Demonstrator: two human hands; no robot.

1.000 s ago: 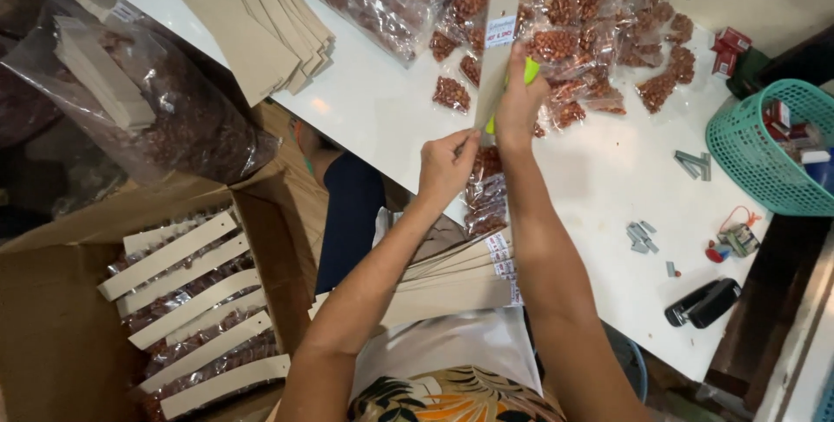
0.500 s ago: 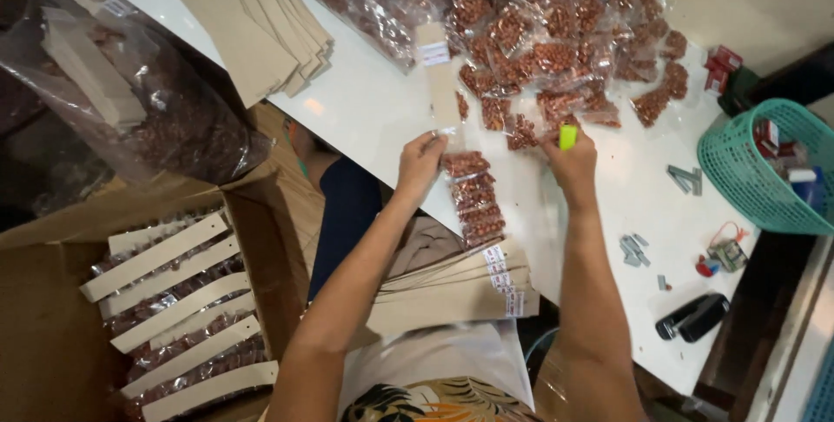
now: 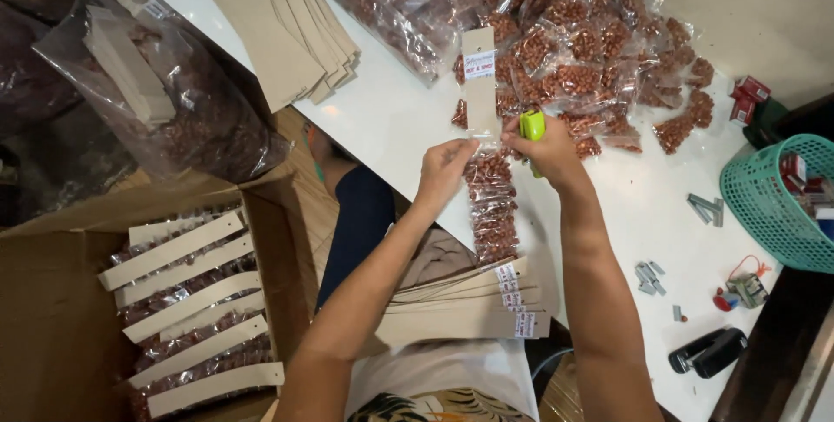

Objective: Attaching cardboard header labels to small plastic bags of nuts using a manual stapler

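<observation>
My left hand point(image 3: 443, 170) pinches the lower end of a tan cardboard strip point(image 3: 479, 83) that carries a white label and lies on the white table point(image 3: 391, 127). A chain of clear packets of brown nuts point(image 3: 493, 205) hangs from the strip, down over the table edge. My right hand point(image 3: 552, 151) grips a small green stapler point(image 3: 532, 125) right beside the strip, at the spot where the packets meet the card. Both hands are nearly touching there.
A heap of nut packets point(image 3: 591, 49) covers the far table. Blank strips point(image 3: 287, 23) are stacked at left, and more lie on my lap point(image 3: 469, 305). A carton point(image 3: 52, 318) holds finished strips. A green basket point(image 3: 769, 205), staple bars point(image 3: 704, 207) and a black stapler point(image 3: 708, 351) are at right.
The strip with its packets came down from the air onto the table. My right hand swung out to the right, then came back to the strip with the green stapler.
</observation>
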